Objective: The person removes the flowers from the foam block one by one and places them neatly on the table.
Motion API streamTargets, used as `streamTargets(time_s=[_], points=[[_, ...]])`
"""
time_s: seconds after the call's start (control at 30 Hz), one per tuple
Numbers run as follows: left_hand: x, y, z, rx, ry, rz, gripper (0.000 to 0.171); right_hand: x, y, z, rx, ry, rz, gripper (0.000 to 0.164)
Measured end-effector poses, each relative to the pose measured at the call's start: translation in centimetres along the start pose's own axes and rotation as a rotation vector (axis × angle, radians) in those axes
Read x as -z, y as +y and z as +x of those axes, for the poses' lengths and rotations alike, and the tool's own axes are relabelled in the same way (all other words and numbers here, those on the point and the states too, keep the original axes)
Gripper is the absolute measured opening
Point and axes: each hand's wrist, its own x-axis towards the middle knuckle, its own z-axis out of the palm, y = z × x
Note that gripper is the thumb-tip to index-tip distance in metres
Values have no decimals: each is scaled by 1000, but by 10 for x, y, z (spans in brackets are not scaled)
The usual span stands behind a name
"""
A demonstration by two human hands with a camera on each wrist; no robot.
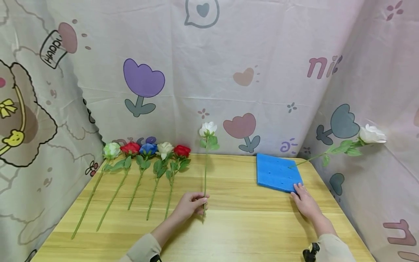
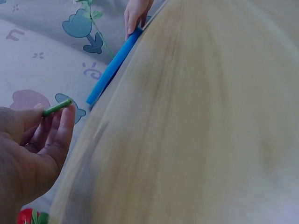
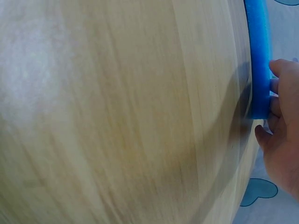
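Observation:
My left hand (image 1: 193, 204) pinches the lower stem of a white artificial rose (image 1: 208, 128), which stands upright above the middle of the table. In the left wrist view the cut end of the green stem (image 2: 57, 108) sticks out past the thumb and fingers. At the right, a blue foam board (image 1: 273, 173) lies on the table with several small holes in its top. My right hand (image 1: 306, 203) rests its fingers on the board's near right corner, the thumb by the edge. Another white rose (image 1: 372, 134) stands in the board, leaning right.
On the left of the wooden table (image 1: 242, 233) several roses lie in a row: a pale green one (image 1: 112, 150), a red one (image 1: 130, 147), a blue one (image 1: 148, 149), a cream one (image 1: 165, 149) and another red one (image 1: 182, 150). Printed cloth (image 1: 196, 72) hangs around the table.

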Motion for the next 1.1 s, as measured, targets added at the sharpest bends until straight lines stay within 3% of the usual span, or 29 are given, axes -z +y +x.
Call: streamTargets(time_s=[0.5, 1.1], points=[[17, -4, -24, 100, 24, 0, 38, 1, 0, -1, 13, 12, 17, 64], [19, 0, -30, 212, 91, -6, 28, -2, 3, -1, 20, 13, 22, 64]])
